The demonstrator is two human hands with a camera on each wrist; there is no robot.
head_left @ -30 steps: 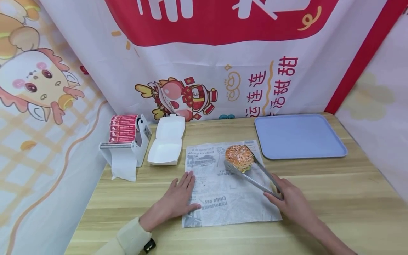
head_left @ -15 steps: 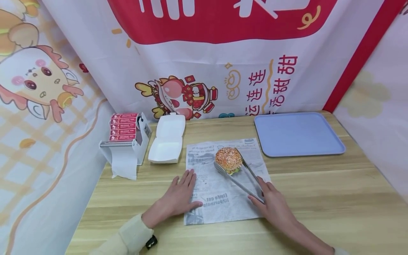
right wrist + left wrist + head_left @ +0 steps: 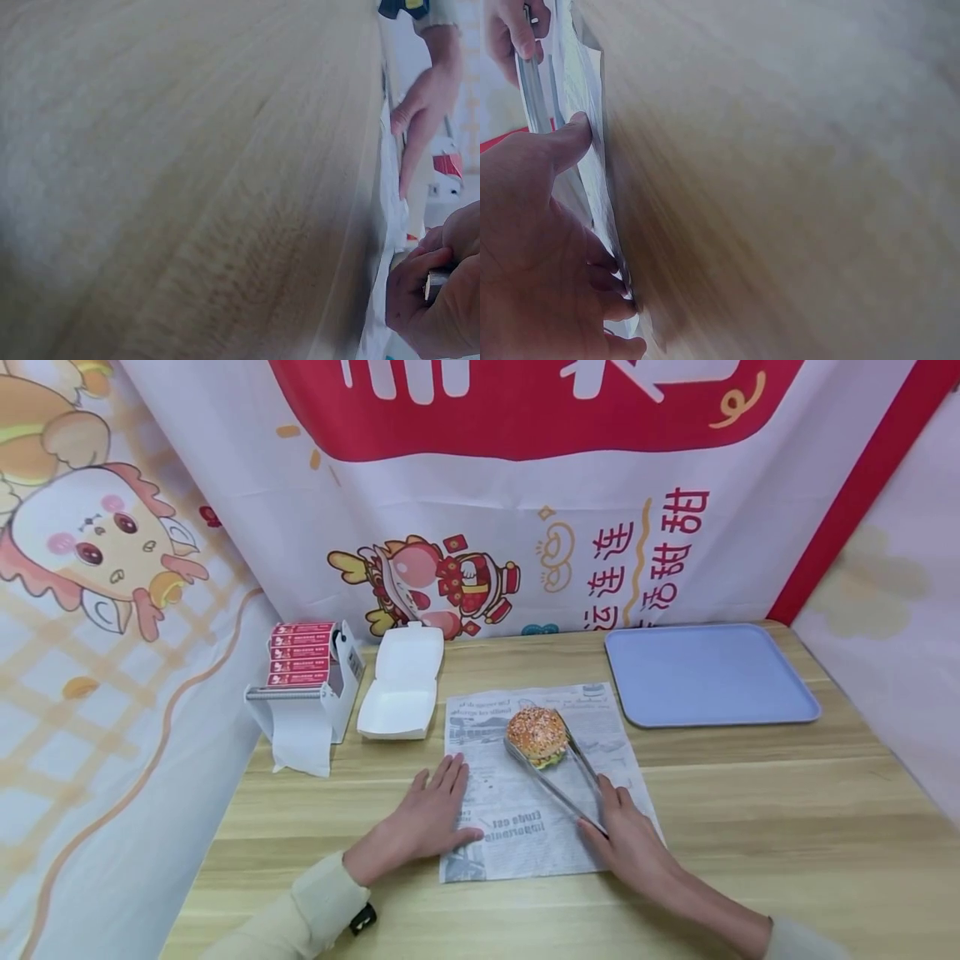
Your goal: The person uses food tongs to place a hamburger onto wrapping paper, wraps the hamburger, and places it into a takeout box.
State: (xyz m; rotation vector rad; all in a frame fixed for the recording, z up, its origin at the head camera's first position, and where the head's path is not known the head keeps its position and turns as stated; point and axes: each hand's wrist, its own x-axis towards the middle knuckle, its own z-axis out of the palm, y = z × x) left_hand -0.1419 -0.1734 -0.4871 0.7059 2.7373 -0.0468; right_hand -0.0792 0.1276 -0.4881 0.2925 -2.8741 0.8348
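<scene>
A sesame-bun hamburger lies on a printed paper sheet, with the two arms of metal tongs on either side of it. My right hand grips those tongs near their back end, over the paper's right part. In the right wrist view its fingers curl round the handle. My left hand rests flat on the paper's left edge, fingers straight and thumb spread. The left wrist view shows that hand along the sheet's edge. Whether the tongs press on the bun is hard to tell.
To the left stands a label dispenser with a red-printed roll. Next to it an open white clamshell box lies on the wooden table. A blue tray lies at the back right. Printed cloth hangs behind and at the sides.
The hamburger and tongs have moved left towards the paper's middle, along with my right hand. My left hand stays on the paper's edge. The whole view has shifted slightly.
</scene>
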